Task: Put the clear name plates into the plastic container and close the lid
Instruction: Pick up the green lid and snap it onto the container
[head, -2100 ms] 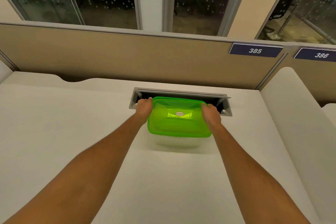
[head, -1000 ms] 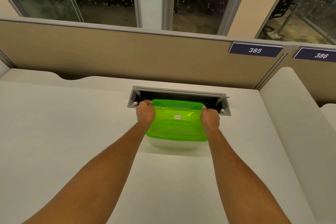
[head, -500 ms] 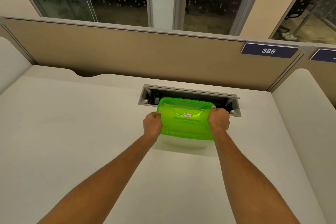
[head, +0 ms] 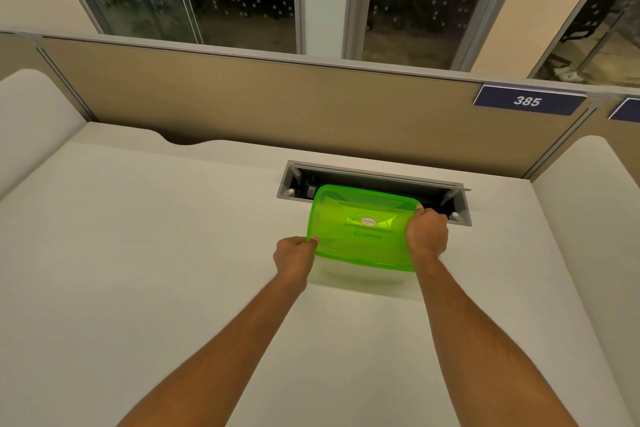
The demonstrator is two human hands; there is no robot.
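A translucent green lid (head: 360,225) lies on top of a clear plastic container (head: 360,279) that stands on the white desk. My left hand (head: 294,258) pinches the lid's near left corner. My right hand (head: 426,232) grips the lid's right edge near the far corner. The lid and hands hide the inside of the container, so no clear name plates show.
Right behind the container an open cable tray (head: 374,180) is sunk into the white desk (head: 156,253). A tan partition (head: 242,97) with a blue plate reading 385 (head: 528,101) closes off the back. Rounded white dividers (head: 595,204) flank the desk.
My left hand has slid from the lid's far left corner to its near left corner. The right hand stays on the right edge. My view has shifted left.
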